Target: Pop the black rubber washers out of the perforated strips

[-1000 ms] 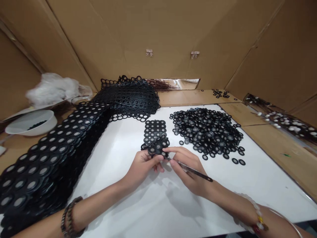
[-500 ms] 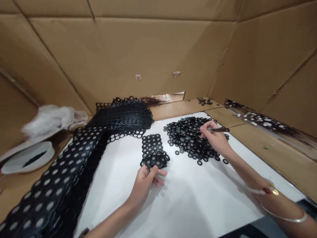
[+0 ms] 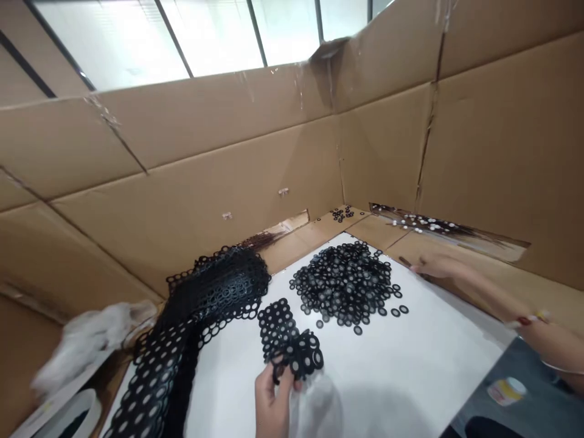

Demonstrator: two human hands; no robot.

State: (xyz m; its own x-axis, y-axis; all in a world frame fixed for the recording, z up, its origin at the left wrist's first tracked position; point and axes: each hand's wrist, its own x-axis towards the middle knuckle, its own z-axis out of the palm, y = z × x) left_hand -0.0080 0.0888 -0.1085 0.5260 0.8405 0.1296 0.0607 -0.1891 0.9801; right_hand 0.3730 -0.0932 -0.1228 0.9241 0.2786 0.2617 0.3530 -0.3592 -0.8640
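My left hand [image 3: 276, 398] pinches the near edge of a small sheet of joined black rings [image 3: 277, 322], whose near end is bunched up off the white board. My right hand [image 3: 435, 266] is at the board's right edge, slightly blurred, its fingers closed round a slim dark brown stick-like tool [image 3: 405, 261]. Between the two hands, farther back, lies a heap of loose black rings [image 3: 342, 286]. A larger black ring mesh [image 3: 214, 292] is piled up at the left, and a long strip of it [image 3: 152, 377] runs toward me.
White board [image 3: 374, 377] covers the work surface, with cardboard walls [image 3: 228, 182] around. A white bowl [image 3: 86, 413] and crumpled clear plastic [image 3: 100, 334] are at the left. Scattered rings [image 3: 342, 213] lie in the back corner. A small bottle [image 3: 506, 391] stands lower right.
My right hand has moved from the ring heap out to the right with the tool. My left hand now lifts the bunched end of the small sheet. The view has turned right and up.
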